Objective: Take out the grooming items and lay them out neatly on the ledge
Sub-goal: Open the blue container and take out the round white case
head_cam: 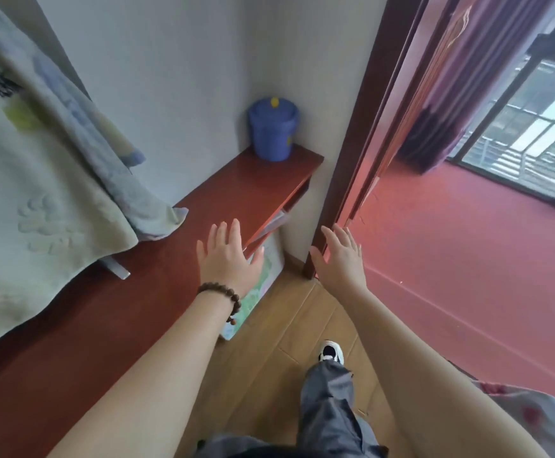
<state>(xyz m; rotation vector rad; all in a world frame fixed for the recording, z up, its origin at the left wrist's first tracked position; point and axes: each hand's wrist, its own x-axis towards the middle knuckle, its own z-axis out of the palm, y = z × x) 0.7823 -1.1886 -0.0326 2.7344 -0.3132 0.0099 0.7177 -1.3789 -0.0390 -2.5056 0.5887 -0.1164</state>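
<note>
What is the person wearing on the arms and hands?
Both forearms are bare, with no sleeves in view. The left hand has a bracelet of dark brown round beads at the wrist, with a small bead dangling. The right hand wears nothing visible: no ring, watch or glove.

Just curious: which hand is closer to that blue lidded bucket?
Left. The left hand hovers over the ledge, below the blue bucket; the right hand is off by the doorframe.

ledge (203, 206): dark red-brown wood
bucket (273, 133): blue, with a yellow knob on its lid
blanket (38, 180): pale cream-green, black characters, blue-grey edge
bracelet (223, 294): brown beads
floor (289, 325): tan planks, red past the doorway
curtain (461, 94): purple
trousers (329, 411): grey
shoe (331, 351): white and black
</note>
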